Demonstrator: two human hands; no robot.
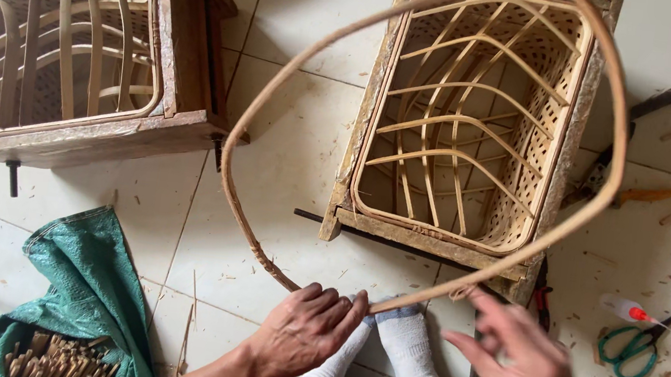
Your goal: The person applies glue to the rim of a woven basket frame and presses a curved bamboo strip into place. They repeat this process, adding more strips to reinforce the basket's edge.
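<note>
A: Your left hand (305, 328) is clamped over the bamboo hoop (411, 130) where its two ends overlap, down at six o'clock, right above your white socks (383, 356). The right hand (531, 370) is spread, fingers loose, its fingertips just at the strip's free end around five o'clock, gripping nothing.

B: That's your weak point. The strip looks bent under tension; if the left hand's pinch slackens, I'd judge the ends would spring apart and the loop would whip wide.

A: And the hoop itself?

B: One thin tan strip, curved into an uneven rounded loop, a darker wrapped patch near seven o'clock. It arcs up over the wooden frame mould (468, 119) with a woven basket inside at one o'clock, its top edge reaching twelve.

A: Another hazard: your right hand is blurred, so a hasty grab could knock the joint out of line.

B: Watch the floor too. Green-handled scissors (632, 344) and a small glue bottle (623, 309) lie at four o'clock, wood scraps around them, close to your right wrist.
</note>
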